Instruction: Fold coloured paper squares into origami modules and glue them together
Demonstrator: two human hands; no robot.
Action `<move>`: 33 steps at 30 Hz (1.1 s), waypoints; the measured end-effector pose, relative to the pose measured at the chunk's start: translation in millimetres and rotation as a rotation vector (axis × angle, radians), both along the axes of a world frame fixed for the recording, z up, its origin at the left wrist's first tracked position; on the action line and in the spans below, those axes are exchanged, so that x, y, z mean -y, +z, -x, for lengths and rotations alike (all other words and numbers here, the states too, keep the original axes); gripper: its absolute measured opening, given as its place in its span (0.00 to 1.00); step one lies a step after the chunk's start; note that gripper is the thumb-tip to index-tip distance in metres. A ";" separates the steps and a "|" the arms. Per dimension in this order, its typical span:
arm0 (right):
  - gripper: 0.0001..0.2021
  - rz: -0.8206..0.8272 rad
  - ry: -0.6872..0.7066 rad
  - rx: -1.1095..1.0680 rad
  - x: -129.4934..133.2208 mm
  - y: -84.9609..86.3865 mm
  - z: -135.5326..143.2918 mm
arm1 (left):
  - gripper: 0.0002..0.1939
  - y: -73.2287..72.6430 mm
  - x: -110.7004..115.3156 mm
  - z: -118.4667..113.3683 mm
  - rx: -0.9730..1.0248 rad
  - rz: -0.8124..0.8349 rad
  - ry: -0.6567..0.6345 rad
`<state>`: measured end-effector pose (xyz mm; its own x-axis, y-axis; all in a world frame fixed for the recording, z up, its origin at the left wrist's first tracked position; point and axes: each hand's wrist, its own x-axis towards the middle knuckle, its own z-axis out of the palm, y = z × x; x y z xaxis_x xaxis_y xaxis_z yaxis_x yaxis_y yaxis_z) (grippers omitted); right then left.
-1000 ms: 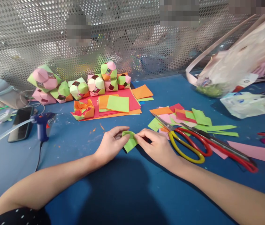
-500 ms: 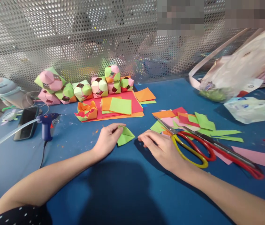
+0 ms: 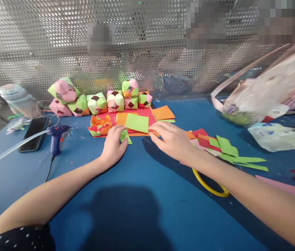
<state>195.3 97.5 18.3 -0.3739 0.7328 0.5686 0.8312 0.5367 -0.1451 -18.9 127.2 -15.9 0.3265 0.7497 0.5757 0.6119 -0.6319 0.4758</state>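
Observation:
My right hand (image 3: 172, 139) pinches the right edge of a light green paper square (image 3: 137, 123) above the stacked orange and red sheets. My left hand (image 3: 114, 144) is beside a small folded green piece (image 3: 126, 137), which shows partly behind its thumb and fingers; whether it grips the piece is hidden. Just left of the stack sits an open orange, red and green folded paper shape (image 3: 99, 125). Behind stands a row of paper balls (image 3: 96, 103) in green, pink and orange.
A blue glue gun (image 3: 55, 141) and a phone (image 3: 33, 135) lie at left, near a bottle (image 3: 16, 99). Paper scraps (image 3: 225, 144) and a yellow scissor handle (image 3: 212, 190) are at right, with bags (image 3: 275, 136) beyond. A perforated metal screen stands behind.
My right hand has moved up and left and taken hold of the green square. My left hand has moved forward and slightly left, with the small folded green piece also farther forward.

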 end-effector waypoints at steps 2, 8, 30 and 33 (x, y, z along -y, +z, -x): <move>0.10 0.052 0.014 0.181 -26.6 -8.2 7.4 | 0.16 0.4 4.2 0.0 -0.066 -0.101 -0.049; 0.14 0.117 0.038 0.279 -72.6 -28.7 16.5 | 0.13 3.5 19.3 1.0 -0.349 -0.320 -0.346; 0.13 0.088 0.094 0.315 -97.6 -11.4 46.8 | 0.12 -2.3 19.8 -4.8 -0.615 -0.327 -0.576; 0.10 0.099 0.150 0.286 -109.4 -17.4 66.8 | 0.11 -3.8 20.3 -3.5 -0.625 -0.329 -0.593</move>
